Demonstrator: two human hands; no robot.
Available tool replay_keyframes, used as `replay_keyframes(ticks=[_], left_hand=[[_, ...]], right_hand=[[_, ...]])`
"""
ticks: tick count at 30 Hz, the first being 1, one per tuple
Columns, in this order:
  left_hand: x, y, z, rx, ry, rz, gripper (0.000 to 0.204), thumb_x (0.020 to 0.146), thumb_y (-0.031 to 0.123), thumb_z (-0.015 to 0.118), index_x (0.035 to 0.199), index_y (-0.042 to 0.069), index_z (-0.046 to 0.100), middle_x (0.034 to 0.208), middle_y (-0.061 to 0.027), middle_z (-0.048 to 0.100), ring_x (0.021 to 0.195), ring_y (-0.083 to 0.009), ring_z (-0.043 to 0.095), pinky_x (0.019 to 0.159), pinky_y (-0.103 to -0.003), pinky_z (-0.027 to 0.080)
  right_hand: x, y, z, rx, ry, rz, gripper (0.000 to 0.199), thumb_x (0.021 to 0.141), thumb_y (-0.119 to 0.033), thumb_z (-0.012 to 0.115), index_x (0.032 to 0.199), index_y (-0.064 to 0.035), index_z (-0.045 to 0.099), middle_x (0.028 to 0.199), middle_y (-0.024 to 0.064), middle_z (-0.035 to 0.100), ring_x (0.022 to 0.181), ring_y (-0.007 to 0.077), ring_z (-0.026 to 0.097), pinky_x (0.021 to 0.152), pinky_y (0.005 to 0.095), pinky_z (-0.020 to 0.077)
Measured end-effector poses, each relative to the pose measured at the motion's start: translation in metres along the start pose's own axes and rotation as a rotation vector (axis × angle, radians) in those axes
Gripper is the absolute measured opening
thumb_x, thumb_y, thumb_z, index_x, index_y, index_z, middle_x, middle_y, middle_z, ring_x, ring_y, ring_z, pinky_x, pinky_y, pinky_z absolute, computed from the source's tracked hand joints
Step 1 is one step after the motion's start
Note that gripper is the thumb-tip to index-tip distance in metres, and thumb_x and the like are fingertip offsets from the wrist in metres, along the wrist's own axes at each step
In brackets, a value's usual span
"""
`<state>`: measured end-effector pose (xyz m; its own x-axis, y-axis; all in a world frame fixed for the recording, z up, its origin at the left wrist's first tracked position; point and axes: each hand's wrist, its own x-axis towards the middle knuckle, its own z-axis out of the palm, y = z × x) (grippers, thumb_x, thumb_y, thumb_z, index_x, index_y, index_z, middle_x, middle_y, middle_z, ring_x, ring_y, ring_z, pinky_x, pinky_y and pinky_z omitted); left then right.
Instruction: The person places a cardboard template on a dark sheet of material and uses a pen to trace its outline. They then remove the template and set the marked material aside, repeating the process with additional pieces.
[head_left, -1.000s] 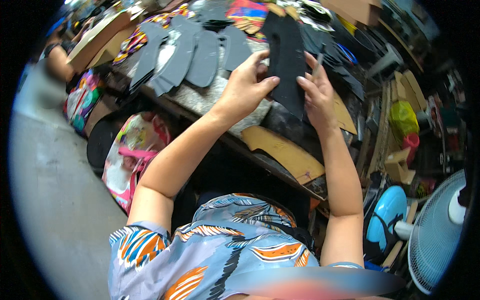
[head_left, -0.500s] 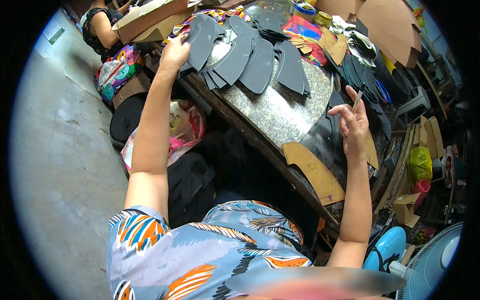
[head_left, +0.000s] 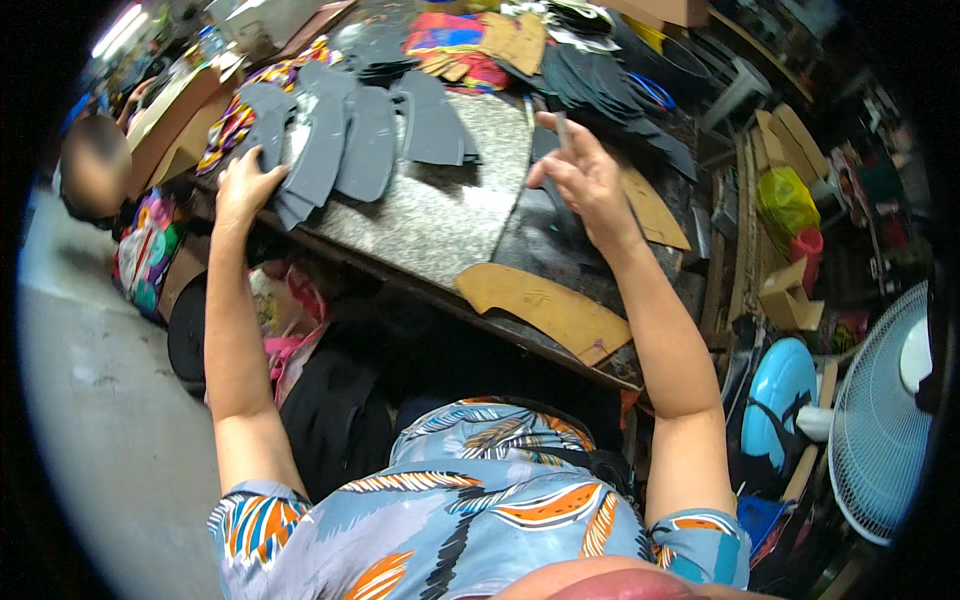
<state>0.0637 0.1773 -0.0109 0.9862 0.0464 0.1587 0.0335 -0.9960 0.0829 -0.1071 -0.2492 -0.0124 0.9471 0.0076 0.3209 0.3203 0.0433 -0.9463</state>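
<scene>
My left hand (head_left: 245,190) is at the table's left front edge, thumb and fingers spread against a dark grey curved sheet piece (head_left: 268,122). Several more grey curved pieces (head_left: 366,145) lie fanned out beside it, some in overlapping stacks. Over the dark right part of the tabletop, my right hand (head_left: 590,185) is raised with a slim, pale pen (head_left: 564,133) held between the fingers. Below that hand, at the near edge, lies a tan curved template (head_left: 540,310). Another tan template (head_left: 655,208) is partly behind my right wrist.
A speckled stone slab (head_left: 440,215) forms the tabletop's middle. Dark sheet stacks (head_left: 600,95) and colourful cloth (head_left: 440,35) sit at the back. An open carton (head_left: 190,120) and a person (head_left: 95,165) are at the far left. A white fan (head_left: 880,420) stands at right.
The view has turned, so the table appears farther left. My left hand's grip has loosened, thumb now apart, and the grey piece lies lower. My right hand, still with the pen, has come inward.
</scene>
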Motion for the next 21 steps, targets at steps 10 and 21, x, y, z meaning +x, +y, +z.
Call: replay_keyframes(ticks=[10, 21], left_hand=[[-0.048, 0.106, -0.054, -0.075, 0.640, 0.429, 0.047, 0.092, 0.042, 0.065, 0.127, 0.012, 0.063, 0.132, -0.0135, 0.060, 0.123, -0.0331, 0.053, 0.103, -0.045, 0.042], [-0.138, 0.259, -0.017, -0.740, 0.489, 1.196, 0.011, 0.080, 0.008, 0.073, 0.089, 0.004, 0.068, 0.088, -0.0081, 0.065, 0.085, -0.0276, 0.061, 0.077, -0.037, 0.052]], right_hand=[[-0.003, 0.000, 0.002, -0.012, 0.006, -0.029, 0.047, 0.094, -0.013, 0.063, 0.138, -0.0027, 0.050, 0.082, 0.0025, 0.063, 0.077, 0.0067, 0.060, 0.070, 0.0201, 0.0437], [0.006, -0.006, -0.019, -0.394, 0.456, -0.277, 0.018, 0.093, -0.005, 0.061, 0.106, -0.0025, 0.072, 0.083, -0.0015, 0.063, 0.073, 0.0048, 0.058, 0.067, 0.0215, 0.0477]])
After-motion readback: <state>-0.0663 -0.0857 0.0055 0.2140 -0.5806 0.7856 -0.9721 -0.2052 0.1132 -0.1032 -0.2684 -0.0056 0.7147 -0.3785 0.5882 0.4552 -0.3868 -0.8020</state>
